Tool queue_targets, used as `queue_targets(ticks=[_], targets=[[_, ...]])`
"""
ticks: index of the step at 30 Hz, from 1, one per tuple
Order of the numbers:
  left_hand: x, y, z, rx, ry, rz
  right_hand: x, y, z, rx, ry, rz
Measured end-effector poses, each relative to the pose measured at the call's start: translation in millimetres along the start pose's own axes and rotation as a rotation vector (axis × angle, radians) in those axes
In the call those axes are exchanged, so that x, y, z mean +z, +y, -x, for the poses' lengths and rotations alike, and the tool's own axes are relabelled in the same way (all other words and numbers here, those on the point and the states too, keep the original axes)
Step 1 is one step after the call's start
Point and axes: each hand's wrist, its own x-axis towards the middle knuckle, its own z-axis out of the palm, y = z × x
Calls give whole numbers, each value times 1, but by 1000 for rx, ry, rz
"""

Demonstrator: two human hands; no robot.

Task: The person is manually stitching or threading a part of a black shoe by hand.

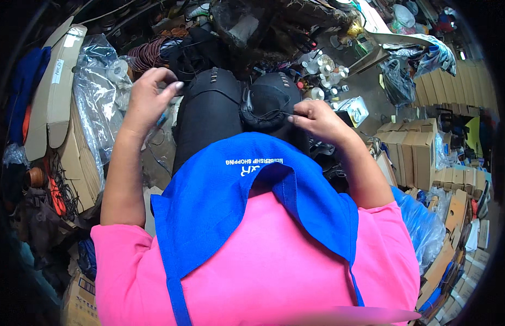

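Across my right thigh lies a black rounded piece (267,101) with a raised rim and a thin dark cord along its near edge; its exact kind cannot be made out. My right hand (319,120) is at that rim's right side, thumb and fingertips pinched together on something small and dark. Out to the left, beside my left knee, my left hand (154,98) is lifted with curled fingers and thumb drawn together. Whatever it may hold is too fine to see. Black trousers (209,117) cover my legs, and a blue apron (209,179) hangs over my front.
Small bottles (323,70) stand beyond my right knee. Cardboard boxes (410,146) are stacked at the right. Clear plastic sheeting (95,81) and tall cardboard (59,87) stand at the left. Coiled reddish cord (149,53) and dark clutter lie at the far side.
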Motion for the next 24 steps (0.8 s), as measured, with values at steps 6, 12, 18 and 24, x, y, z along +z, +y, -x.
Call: queue_targets(ticks=[6,12,18,24], targets=[[22,10,-17,37,-58,89,-31,5,41,-204,280,-205],[103,62,-56,285,-475,310,-8,-10,28,-54,343,-13],[149,58,-76,229,-754,349,4,6,15,-140,389,108],[147,51,-78,43,-935,562,6,7,8,-93,351,74]])
